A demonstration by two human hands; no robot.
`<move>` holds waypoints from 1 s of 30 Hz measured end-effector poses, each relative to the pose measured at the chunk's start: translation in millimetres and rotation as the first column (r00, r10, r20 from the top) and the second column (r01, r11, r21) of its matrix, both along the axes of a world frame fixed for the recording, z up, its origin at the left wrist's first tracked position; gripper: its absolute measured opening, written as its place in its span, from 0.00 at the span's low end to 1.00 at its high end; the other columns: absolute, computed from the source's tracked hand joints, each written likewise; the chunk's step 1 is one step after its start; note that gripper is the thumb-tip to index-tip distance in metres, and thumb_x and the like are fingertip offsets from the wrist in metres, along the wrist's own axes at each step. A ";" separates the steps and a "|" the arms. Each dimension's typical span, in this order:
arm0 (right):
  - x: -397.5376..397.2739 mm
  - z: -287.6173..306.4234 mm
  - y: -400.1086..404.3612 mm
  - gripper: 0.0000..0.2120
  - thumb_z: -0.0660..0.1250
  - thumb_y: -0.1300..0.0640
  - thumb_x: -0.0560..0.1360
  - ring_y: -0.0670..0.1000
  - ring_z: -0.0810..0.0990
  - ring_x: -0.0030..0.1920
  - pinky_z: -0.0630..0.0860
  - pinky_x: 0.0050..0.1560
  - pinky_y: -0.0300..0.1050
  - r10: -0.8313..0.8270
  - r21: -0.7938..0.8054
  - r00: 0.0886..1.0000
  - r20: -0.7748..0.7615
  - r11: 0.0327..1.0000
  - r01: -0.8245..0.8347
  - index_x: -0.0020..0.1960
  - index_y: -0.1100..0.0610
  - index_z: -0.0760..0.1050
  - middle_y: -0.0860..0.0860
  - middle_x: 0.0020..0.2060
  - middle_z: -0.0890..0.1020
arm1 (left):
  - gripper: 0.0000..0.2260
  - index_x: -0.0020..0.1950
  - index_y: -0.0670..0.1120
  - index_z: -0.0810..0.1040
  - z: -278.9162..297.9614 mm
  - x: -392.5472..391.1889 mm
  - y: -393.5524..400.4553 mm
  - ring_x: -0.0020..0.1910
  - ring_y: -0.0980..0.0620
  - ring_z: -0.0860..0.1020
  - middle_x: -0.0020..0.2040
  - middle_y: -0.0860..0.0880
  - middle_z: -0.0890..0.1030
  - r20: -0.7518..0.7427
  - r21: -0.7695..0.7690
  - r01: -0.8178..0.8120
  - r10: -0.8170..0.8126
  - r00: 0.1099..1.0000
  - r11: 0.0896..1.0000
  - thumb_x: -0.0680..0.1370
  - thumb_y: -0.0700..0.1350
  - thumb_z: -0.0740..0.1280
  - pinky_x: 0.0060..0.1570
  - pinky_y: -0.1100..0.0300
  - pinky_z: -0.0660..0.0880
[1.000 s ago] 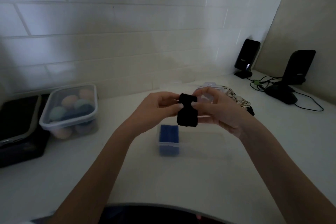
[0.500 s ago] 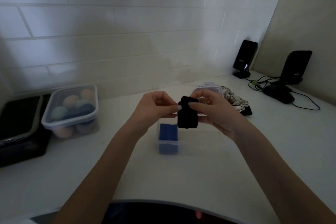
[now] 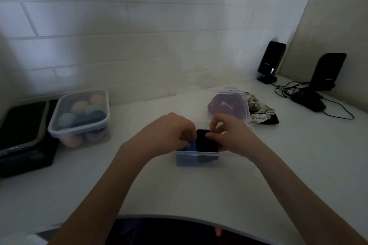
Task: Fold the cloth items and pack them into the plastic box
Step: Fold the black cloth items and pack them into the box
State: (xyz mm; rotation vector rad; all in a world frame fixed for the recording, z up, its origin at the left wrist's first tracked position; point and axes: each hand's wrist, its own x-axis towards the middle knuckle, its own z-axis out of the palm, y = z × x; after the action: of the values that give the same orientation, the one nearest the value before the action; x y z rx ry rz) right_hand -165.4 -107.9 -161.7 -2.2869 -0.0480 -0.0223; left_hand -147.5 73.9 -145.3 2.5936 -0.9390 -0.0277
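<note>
A small clear plastic box [image 3: 197, 154] stands mid-table. A folded blue cloth [image 3: 191, 146] sits in its left part, and a folded black cloth [image 3: 207, 141] is down in the box beside it. My left hand [image 3: 169, 131] has its fingers curled at the seam between the blue and black cloths. My right hand [image 3: 231, 135] pinches the black cloth's right top edge. Behind lie the box's clear lid [image 3: 233, 93], a maroon cloth [image 3: 227, 106] seen through it, and a striped cloth [image 3: 258, 110].
A lidded tub of pastel sponges [image 3: 79, 117] stands at the left, beside a black case [image 3: 22, 133]. Two black stands [image 3: 270, 61] with cables [image 3: 286, 90] occupy the back right corner. The tiled wall runs close behind. The table's front edge curves near me.
Both hands have come down from above the box, bringing the folded black cloth into it next to the blue one.
</note>
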 end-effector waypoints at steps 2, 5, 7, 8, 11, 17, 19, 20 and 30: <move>3.7 -5.6 3.6 0.10 0.71 0.61 0.71 0.56 0.81 0.40 0.81 0.45 0.57 -0.009 -0.068 0.999 0.044 0.998 0.012 0.36 0.54 0.71 0.59 0.45 0.81 | 0.10 0.51 0.48 0.82 -3.1 -0.6 -3.1 0.45 0.54 0.80 0.49 0.51 0.84 -0.005 0.062 -0.018 0.018 1.000 0.998 0.71 0.40 0.70 0.48 0.65 0.72; 6.7 -9.2 2.0 0.05 0.71 0.58 0.71 0.55 0.82 0.41 0.81 0.45 0.55 0.002 -0.116 1.000 0.018 0.993 0.000 0.37 0.54 0.78 0.56 0.40 0.83 | 0.10 0.52 0.48 0.82 -2.6 -0.5 -5.2 0.48 0.52 0.80 0.49 0.50 0.84 -0.012 0.092 -0.036 0.037 0.999 0.995 0.71 0.40 0.69 0.50 0.61 0.74; 6.0 -7.6 -2.3 0.03 0.72 0.57 0.70 0.54 0.83 0.41 0.82 0.46 0.53 0.041 -0.123 0.998 -0.044 0.991 -0.046 0.41 0.56 0.82 0.54 0.38 0.84 | 0.10 0.52 0.48 0.82 -1.6 -0.2 -5.4 0.48 0.51 0.80 0.50 0.50 0.84 -0.029 0.103 -0.041 0.044 0.999 0.994 0.71 0.41 0.69 0.51 0.59 0.75; 4.3 -5.0 -4.6 0.04 0.72 0.57 0.70 0.53 0.83 0.41 0.82 0.46 0.50 0.071 -0.131 0.994 -0.078 0.988 -0.081 0.44 0.57 0.83 0.53 0.38 0.84 | 0.10 0.52 0.48 0.81 -1.7 0.2 -5.6 0.48 0.51 0.80 0.50 0.50 0.84 -0.038 0.110 -0.041 0.046 0.998 0.993 0.71 0.41 0.69 0.51 0.59 0.75; -1.1 2.4 -9.2 0.11 0.72 0.54 0.71 0.48 0.81 0.43 0.74 0.40 0.34 0.168 -0.257 0.979 -0.113 0.947 -0.192 0.52 0.53 0.83 0.49 0.43 0.85 | 0.11 0.54 0.51 0.81 -3.7 1.7 -6.7 0.49 0.51 0.79 0.50 0.51 0.83 -0.057 0.162 -0.035 0.045 0.997 0.986 0.73 0.43 0.68 0.50 0.58 0.75; 0.5 4.5 -4.1 0.14 0.73 0.54 0.69 0.49 0.78 0.46 0.73 0.41 0.34 0.247 -0.475 0.968 -0.040 0.848 -0.236 0.55 0.53 0.82 0.49 0.44 0.81 | 0.12 0.56 0.54 0.81 -5.1 5.4 -8.0 0.45 0.54 0.76 0.53 0.52 0.82 -0.075 0.209 -0.018 0.034 0.997 0.978 0.73 0.45 0.68 0.49 0.60 0.74; 0.7 7.1 -3.0 0.13 0.73 0.56 0.69 0.50 0.82 0.48 0.78 0.50 0.44 0.288 -0.458 0.956 -0.055 0.843 -0.281 0.54 0.54 0.82 0.51 0.48 0.84 | 0.12 0.55 0.53 0.81 -4.6 4.7 -6.7 0.46 0.54 0.77 0.52 0.52 0.82 -0.091 0.177 -0.023 0.040 0.995 0.984 0.73 0.45 0.68 0.51 0.58 0.75; 0.6 8.5 -2.7 0.13 0.72 0.57 0.70 0.50 0.83 0.47 0.78 0.51 0.45 0.305 -0.449 0.950 -0.063 0.842 -0.300 0.54 0.54 0.82 0.51 0.48 0.85 | 0.12 0.55 0.53 0.81 -4.9 4.2 -6.1 0.47 0.54 0.77 0.52 0.52 0.83 -0.096 0.158 -0.026 0.041 0.995 0.987 0.73 0.44 0.69 0.51 0.58 0.75; 10.3 9.4 -0.4 0.11 0.71 0.54 0.70 0.48 0.77 0.35 0.70 0.34 0.36 0.357 -0.554 0.928 -0.107 0.754 -0.354 0.53 0.47 0.83 0.48 0.41 0.84 | 0.12 0.56 0.55 0.81 -7.1 8.7 -6.9 0.40 0.55 0.74 0.50 0.52 0.84 -0.047 0.221 0.028 -0.018 0.999 0.975 0.74 0.46 0.68 0.47 0.60 0.73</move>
State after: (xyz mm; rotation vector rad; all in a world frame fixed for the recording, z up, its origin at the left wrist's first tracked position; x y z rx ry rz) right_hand -155.2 -108.3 -152.4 -2.8347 -0.5675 0.2145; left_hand -138.8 67.0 -152.4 2.7716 -1.0004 -0.2073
